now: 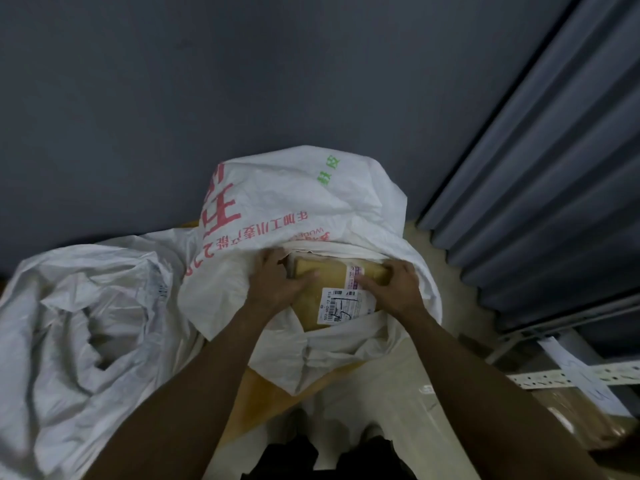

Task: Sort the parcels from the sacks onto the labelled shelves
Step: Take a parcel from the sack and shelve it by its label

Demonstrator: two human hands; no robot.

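A brown cardboard parcel (323, 292) with a white barcode label lies in the mouth of a white woven sack (294, 199) printed with red and green characters. My left hand (277, 280) grips the parcel's left edge, thumb on top, fingers tucked under the sack's fabric. On the right, my right hand (391, 284) clasps the parcel's other edge, with the thumb pressed near a small purple-and-white sticker. Most of the parcel's far end is hidden under the sack's folded top.
A crumpled, slack white sack (79, 306) lies to the left. Brown paper or cardboard (263, 396) lies under the sack by my legs. A metal shelf rail (561, 375) with a paper label (581, 372) is at the lower right, below grey corrugated panels (540, 174).
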